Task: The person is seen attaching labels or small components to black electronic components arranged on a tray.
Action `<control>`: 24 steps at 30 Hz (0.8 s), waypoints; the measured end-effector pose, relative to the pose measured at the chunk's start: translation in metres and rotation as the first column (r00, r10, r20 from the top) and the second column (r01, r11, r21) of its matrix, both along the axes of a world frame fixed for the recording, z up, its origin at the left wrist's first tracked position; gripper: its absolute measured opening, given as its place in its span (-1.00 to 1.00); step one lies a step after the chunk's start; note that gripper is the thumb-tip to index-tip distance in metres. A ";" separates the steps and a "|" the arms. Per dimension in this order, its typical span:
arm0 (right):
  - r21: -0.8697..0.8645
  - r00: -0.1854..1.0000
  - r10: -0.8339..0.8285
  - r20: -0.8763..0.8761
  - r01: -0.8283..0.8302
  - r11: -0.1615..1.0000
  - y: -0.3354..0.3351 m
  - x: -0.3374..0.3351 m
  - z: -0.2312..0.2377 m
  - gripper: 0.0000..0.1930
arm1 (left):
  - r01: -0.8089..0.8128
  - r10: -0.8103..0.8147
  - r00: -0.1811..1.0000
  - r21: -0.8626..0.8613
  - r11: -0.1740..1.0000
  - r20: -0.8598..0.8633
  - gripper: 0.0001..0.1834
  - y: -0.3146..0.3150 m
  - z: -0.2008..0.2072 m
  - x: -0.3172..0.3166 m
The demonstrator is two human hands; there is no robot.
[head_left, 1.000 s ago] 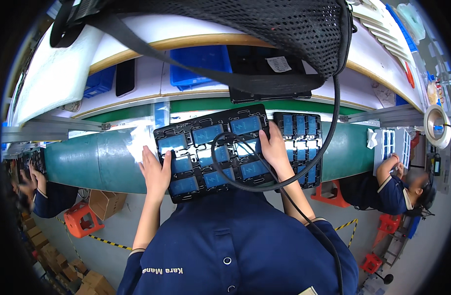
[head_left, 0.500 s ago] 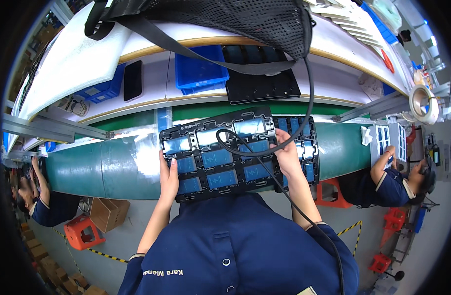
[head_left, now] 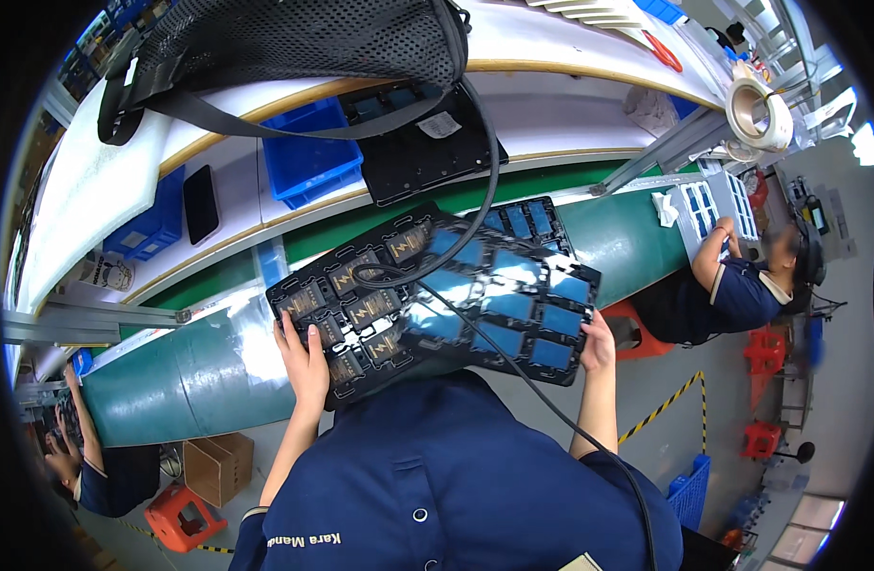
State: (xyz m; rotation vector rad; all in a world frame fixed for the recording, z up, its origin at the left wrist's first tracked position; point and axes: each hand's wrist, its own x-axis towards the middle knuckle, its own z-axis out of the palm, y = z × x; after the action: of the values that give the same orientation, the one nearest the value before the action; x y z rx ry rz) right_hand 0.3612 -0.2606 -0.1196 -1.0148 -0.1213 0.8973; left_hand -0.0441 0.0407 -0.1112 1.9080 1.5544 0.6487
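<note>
Head fisheye, steeply down, close above conveyor point(head_left: 199, 371)

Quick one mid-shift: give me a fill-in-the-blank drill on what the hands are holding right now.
Both hands grip one black ___ of compartments.
The left hand and the right hand hold the tray above a ___ conveyor belt.
A black ___ crosses the tray's top.

Missing words: tray; green; cable

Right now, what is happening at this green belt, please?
A person in a dark blue shirt holds a black tray of small blue and dark parts with both hands: the left hand grips its near left edge, the right hand its right corner. The tray is tilted above the green conveyor belt. Another worker sits further along.
</note>
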 end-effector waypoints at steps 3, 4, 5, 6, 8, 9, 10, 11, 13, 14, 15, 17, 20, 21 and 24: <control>0.078 0.974 -0.204 -0.102 0.212 0.974 -0.036 0.000 -0.018 -0.39 | -0.012 0.012 1.000 0.001 1.000 0.017 -0.37 0.000 -0.003 0.000; 0.078 0.973 -0.205 -0.102 0.214 0.974 -0.043 -0.001 -0.025 -0.39 | -0.010 0.010 1.000 0.001 1.000 0.017 -0.37 0.000 -0.003 0.000; 0.109 0.947 -0.287 -0.144 0.303 0.947 -0.048 -0.001 -0.034 -0.39 | -0.014 0.014 1.000 0.005 1.000 0.019 -0.37 0.000 -0.003 0.000; 0.135 0.913 -0.363 -0.188 0.390 0.911 -0.050 0.000 -0.043 -0.39 | -0.018 0.018 1.000 0.008 1.000 0.020 -0.37 0.000 -0.003 0.000; 0.084 0.854 -0.487 -0.186 0.507 0.858 -0.046 0.002 -0.064 -0.43 | -0.018 0.018 0.999 0.010 1.000 0.040 -0.38 0.001 -0.002 0.001; 0.119 0.848 -0.489 -0.205 0.517 0.848 -0.042 0.004 -0.076 -0.44 | -0.020 0.020 0.998 0.013 1.000 0.058 -0.38 0.000 -0.002 0.001; 0.154 0.841 -0.492 -0.224 0.529 0.834 -0.037 0.005 -0.088 -0.46 | -0.024 0.023 0.998 0.011 1.000 0.059 -0.38 0.000 -0.001 0.003; 0.143 0.800 -0.547 -0.249 0.589 0.796 -0.033 0.007 -0.099 -0.47 | -0.020 0.019 0.999 0.014 1.000 0.049 -0.39 -0.001 -0.001 0.005; 0.080 0.747 -0.598 -0.292 0.642 0.763 -0.014 0.004 -0.108 -0.48 | -0.010 0.009 1.000 0.040 0.999 0.019 -0.39 0.001 -0.002 0.004; 0.060 0.730 -0.608 -0.312 0.653 0.755 -0.007 0.004 -0.116 -0.48 | -0.013 0.013 1.000 0.042 0.999 0.019 -0.39 0.001 -0.001 0.003; 0.075 0.745 -0.599 -0.293 0.642 0.763 0.002 0.002 -0.118 -0.48 | -0.020 0.020 0.999 0.035 0.999 0.026 -0.39 0.000 -0.001 0.002; -0.032 0.697 -0.653 -0.298 0.676 0.736 0.013 0.001 -0.117 -0.55 | -0.033 0.032 0.999 0.028 0.999 0.034 -0.39 -0.002 -0.001 0.002; -0.039 0.714 -0.655 -0.250 0.668 0.743 0.014 -0.002 -0.128 -0.64 | -0.020 0.018 0.998 0.031 0.999 0.052 -0.39 0.000 0.001 0.003; -0.076 0.704 -0.662 -0.257 0.668 0.740 0.021 -0.008 -0.117 -0.64 | -0.024 0.023 0.998 0.028 0.999 0.052 -0.39 0.000 0.000 0.003; -0.135 0.688 -0.671 -0.276 0.664 0.736 0.026 -0.015 -0.109 -0.64 | -0.030 0.029 0.998 0.031 0.999 0.053 -0.40 -0.001 -0.002 0.000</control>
State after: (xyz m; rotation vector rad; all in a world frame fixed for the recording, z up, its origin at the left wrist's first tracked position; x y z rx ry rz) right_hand 0.3462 -0.2351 -0.2283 -0.8300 0.5120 0.3598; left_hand -0.0445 0.0399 -0.1135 1.8791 1.5508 0.7345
